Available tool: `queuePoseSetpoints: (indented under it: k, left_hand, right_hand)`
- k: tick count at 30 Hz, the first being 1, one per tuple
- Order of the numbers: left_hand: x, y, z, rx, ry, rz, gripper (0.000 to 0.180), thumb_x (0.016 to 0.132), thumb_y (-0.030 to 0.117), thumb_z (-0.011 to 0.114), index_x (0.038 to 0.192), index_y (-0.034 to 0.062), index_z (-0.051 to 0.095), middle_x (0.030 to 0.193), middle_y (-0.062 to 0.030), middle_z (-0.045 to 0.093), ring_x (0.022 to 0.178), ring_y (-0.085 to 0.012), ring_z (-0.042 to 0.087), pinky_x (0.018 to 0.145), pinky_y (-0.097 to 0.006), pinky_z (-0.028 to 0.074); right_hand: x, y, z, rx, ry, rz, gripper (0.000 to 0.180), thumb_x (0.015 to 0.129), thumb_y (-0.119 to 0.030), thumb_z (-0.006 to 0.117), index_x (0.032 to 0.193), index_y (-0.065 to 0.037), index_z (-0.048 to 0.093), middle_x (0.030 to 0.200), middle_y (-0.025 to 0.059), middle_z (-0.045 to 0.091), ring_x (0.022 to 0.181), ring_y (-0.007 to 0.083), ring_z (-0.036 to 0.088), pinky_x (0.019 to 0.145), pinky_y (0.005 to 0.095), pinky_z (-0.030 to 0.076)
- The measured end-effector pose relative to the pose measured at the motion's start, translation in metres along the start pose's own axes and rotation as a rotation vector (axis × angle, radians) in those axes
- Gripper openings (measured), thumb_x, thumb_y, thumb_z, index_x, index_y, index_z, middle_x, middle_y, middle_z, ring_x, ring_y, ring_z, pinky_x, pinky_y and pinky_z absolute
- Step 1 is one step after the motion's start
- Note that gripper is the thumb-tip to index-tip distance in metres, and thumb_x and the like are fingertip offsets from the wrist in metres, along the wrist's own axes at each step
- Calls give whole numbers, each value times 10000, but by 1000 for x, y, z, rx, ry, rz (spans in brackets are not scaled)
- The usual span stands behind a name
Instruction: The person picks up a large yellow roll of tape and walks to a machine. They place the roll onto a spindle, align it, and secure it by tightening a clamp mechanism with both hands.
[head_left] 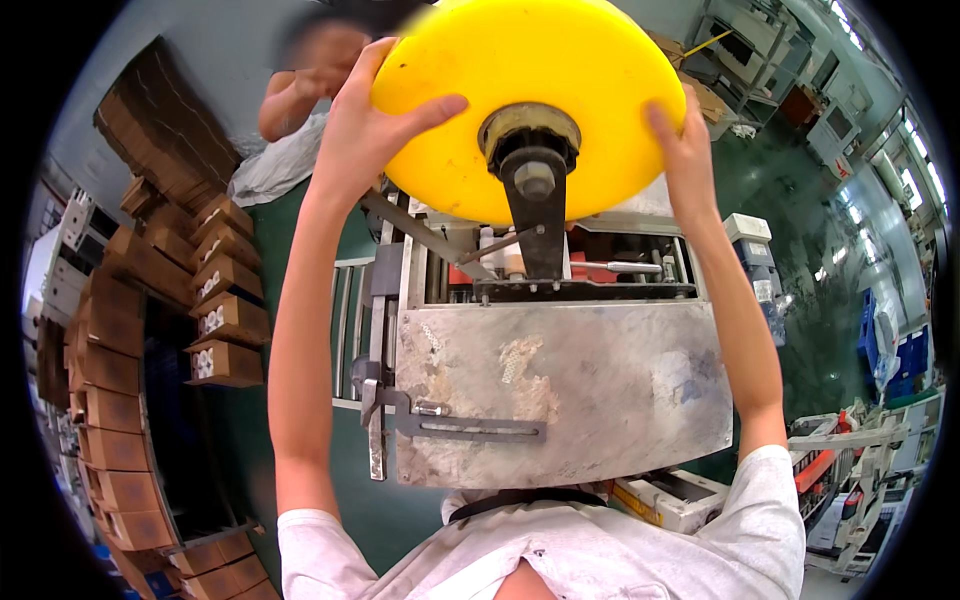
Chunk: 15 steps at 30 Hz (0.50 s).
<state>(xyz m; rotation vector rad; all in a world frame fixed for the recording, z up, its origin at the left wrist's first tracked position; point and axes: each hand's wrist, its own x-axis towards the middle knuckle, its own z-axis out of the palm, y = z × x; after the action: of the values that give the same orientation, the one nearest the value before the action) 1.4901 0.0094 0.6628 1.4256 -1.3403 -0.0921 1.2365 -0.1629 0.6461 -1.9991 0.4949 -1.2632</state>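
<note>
A large, smooth yellow disc (610, 110) fills the top middle of the head view. Its dark round hub (497, 120) carries a hex bolt (534, 180), and a black upright bracket (541, 235) rises to it from the machine. On the disc's left rim, my left hand (368, 140) has its thumb laid on the face and the other fingers mostly hidden behind. Gripping the right rim is my right hand (688, 150), its thumb slightly blurred against the yellow. Both arms stretch forward over the machine's worn metal top (620, 390).
A slotted dark metal bar (480, 430) lies on the top's left part. Behind the bracket, a socket-like silver tool handle (635, 267) sits in the machine's recess. Another person's arm (290, 105) shows beyond the disc. Cardboard boxes (228, 315) line the left; shelving (750, 50) stands far right.
</note>
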Motion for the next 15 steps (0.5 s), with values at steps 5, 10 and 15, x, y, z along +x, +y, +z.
queuePoseSetpoints:
  k: [5, 10, 15]
  left_hand:
    - [0, 7, 2, 281, 73, 234, 959, 646, 397, 902, 1385, 26, 418, 1265, -174, 546, 1175, -306, 565, 997, -403, 485]
    - [-8, 24, 17, 480, 172, 327, 1080, 604, 416, 914, 1431, 40, 331, 1301, -211, 463, 1228, -368, 503, 1021, -446, 467]
    - [-8, 27, 17, 519, 191, 379, 1102, 598, 417, 916, 1432, 24, 312, 1297, -229, 454, 1232, -383, 489, 1019, -455, 465]
  right_hand:
    - [1, -23, 13, -502, 44, -373, 1150, 644, -467, 890, 1497, -30, 255, 1362, 236, 439, 1244, 337, 502, 1037, 448, 442]
    - [1, -35, 16, -560, 15, -351, 1154, 605, -453, 907, 1485, -81, 259, 1320, 230, 428, 1234, 413, 478, 989, 493, 466]
    - [1, -32, 21, -537, 73, -371, 1095, 600, -458, 907, 1447, -112, 306, 1292, 219, 434, 1210, 412, 483, 955, 495, 480]
